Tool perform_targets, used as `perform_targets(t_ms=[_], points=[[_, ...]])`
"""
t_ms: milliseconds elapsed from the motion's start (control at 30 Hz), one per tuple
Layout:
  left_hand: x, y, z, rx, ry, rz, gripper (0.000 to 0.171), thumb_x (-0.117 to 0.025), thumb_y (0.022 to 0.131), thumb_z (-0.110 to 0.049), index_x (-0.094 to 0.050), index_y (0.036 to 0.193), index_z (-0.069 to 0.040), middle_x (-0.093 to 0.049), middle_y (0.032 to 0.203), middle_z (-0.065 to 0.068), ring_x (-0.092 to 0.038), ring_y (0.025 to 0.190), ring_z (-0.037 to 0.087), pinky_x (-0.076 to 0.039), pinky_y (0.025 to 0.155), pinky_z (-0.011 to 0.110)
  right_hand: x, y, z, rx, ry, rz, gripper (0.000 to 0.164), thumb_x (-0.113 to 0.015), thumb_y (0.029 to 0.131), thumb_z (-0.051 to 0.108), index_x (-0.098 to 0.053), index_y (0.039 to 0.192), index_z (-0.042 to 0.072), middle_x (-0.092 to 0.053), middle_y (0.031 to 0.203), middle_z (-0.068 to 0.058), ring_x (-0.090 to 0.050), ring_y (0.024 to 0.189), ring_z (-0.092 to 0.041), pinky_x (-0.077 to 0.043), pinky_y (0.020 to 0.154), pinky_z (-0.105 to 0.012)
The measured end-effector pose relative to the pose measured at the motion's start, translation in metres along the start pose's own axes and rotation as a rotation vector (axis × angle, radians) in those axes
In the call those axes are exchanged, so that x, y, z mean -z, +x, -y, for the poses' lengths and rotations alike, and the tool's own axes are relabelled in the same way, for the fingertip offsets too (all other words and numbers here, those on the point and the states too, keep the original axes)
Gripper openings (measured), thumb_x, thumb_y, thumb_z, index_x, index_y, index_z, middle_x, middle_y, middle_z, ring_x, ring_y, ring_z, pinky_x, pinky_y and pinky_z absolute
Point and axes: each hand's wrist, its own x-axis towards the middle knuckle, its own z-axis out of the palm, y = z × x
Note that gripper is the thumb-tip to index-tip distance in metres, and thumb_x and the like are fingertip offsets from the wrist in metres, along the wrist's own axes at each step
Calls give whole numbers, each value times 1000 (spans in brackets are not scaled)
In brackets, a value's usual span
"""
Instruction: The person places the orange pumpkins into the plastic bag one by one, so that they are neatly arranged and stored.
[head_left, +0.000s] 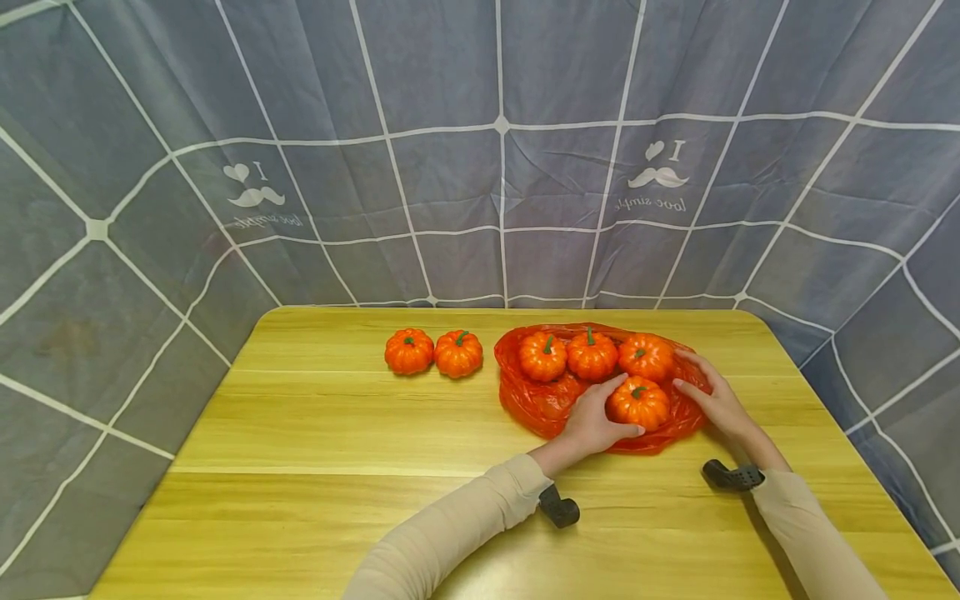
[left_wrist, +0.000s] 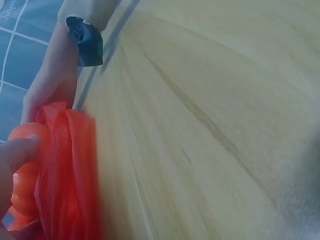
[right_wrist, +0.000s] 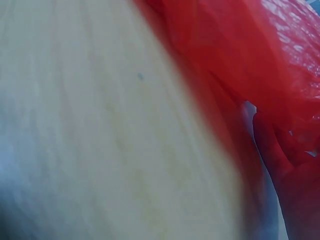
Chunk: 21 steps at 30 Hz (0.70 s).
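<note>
My left hand (head_left: 595, 419) grips a small orange pumpkin (head_left: 639, 403) from its left, with thumb and fingers spread around it. That pumpkin sits at the front of a crumpled red plastic bag (head_left: 525, 404). Three more pumpkins lie on the bag in a row behind it: a left one (head_left: 542, 357), a middle one (head_left: 592, 356) and a right one (head_left: 646, 357). At the bag's right edge, my right hand (head_left: 718, 402) rests with fingers extended and thumb apart, red plastic between them. In the right wrist view the bag (right_wrist: 225, 45) covers part of that hand.
Two more pumpkins, one (head_left: 408, 351) beside the other (head_left: 459, 354), stand on the wooden table (head_left: 315, 442) left of the bag. A grey-blue curtain (head_left: 442, 183) with white lines hangs behind the table and along both sides. Each wrist wears a black camera mount (head_left: 558, 507).
</note>
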Motion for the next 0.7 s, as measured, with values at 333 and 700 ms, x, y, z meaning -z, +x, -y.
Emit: perform_targets(t_ms=[333, 700], points=[[0, 0, -2, 54, 16, 12, 87, -81, 75, -36, -37, 148, -18, -49, 145, 5, -47, 131, 26, -40, 106, 35, 0, 0, -1, 2, -3, -12, 51, -54, 95, 0, -34, 141, -6, -42, 132, 27, -35, 121, 18, -30, 94, 1], [1, -2, -3, 78, 0, 11, 86, -82, 74, -30, -38, 146, -12, -49, 142, 7, -46, 131, 25, -39, 107, 34, 0, 0, -2, 16, 16, -9, 50, -53, 95, -1, -34, 140, -7, -42, 133, 26, -36, 121, 17, -31, 94, 0]])
